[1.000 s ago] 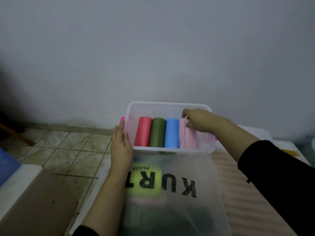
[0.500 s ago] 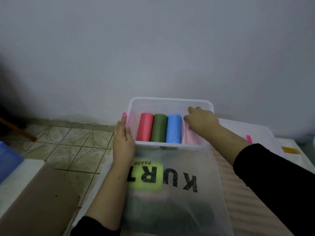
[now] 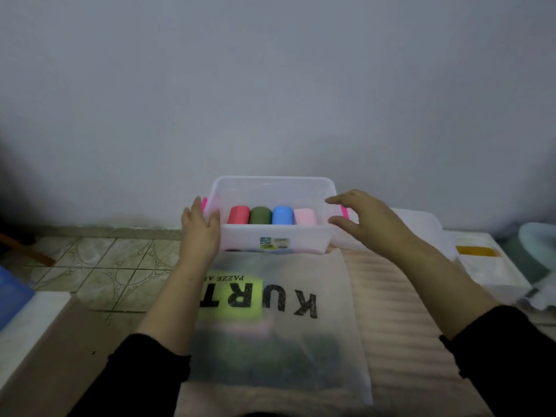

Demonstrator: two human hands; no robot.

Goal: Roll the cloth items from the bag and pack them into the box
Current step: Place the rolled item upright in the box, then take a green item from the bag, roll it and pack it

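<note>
A clear plastic box (image 3: 272,183) with pink side latches stands against the wall. Inside it lie a red roll (image 3: 239,215), a green roll (image 3: 260,216), a blue roll (image 3: 282,216) and a pink roll (image 3: 304,217), side by side. My left hand (image 3: 200,231) rests flat against the box's left end, fingers straight, thumb at the near corner. My right hand (image 3: 368,225) hovers with spread fingers just off the right end, holding nothing. A translucent bag (image 3: 270,323) printed "KURT" lies in front of the box, with dark cloth showing dimly inside.
A beige ribbed mat (image 3: 391,311) lies under the bag. The white box lid (image 3: 421,228) sits to the right of the box, a white block with a yellow patch (image 3: 481,263) further right. Tiled floor (image 3: 99,266) and brown cardboard (image 3: 60,356) lie on the left.
My right hand has come out of the box, leaving the pink roll beside the blue one, and now hovers at the box's right end. My left hand stays on the left end.
</note>
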